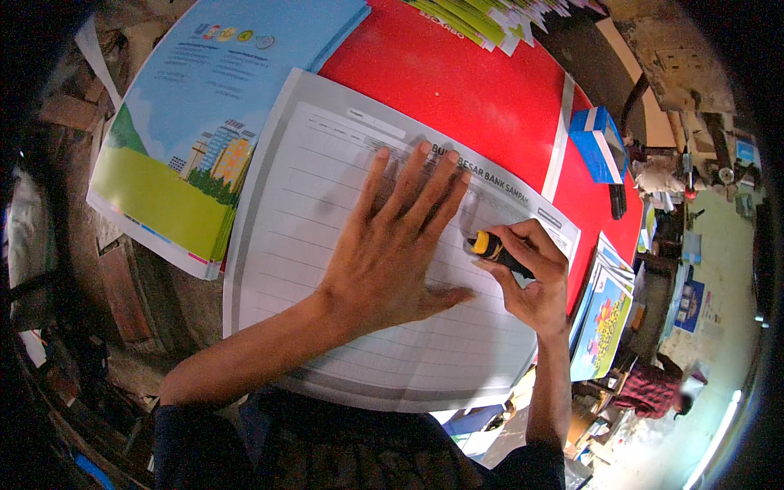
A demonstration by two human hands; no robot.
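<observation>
A large white printed form sheet [282, 212] with a ruled table and a grey border lies in front of me, apparently on a stack of others. My left hand [384, 245] rests flat on its middle, fingers spread and thumb out to the right. Close by on the right, my right hand [535, 282] is closed round a short black tool with a yellow collar [487, 247]. Its dark tip points left, just over or on the sheet; I cannot tell whether it touches, nor whether it is a cutter or a marker.
A stack of blue-green printed sheets [192, 122] lies on the left. Under the papers is a red tabletop [457, 90], with green-edged papers [482, 20] at the back. A blue box [600, 145] and colourful booklets [600, 322] sit on the right. Farther right is a person in a checked shirt [649, 388].
</observation>
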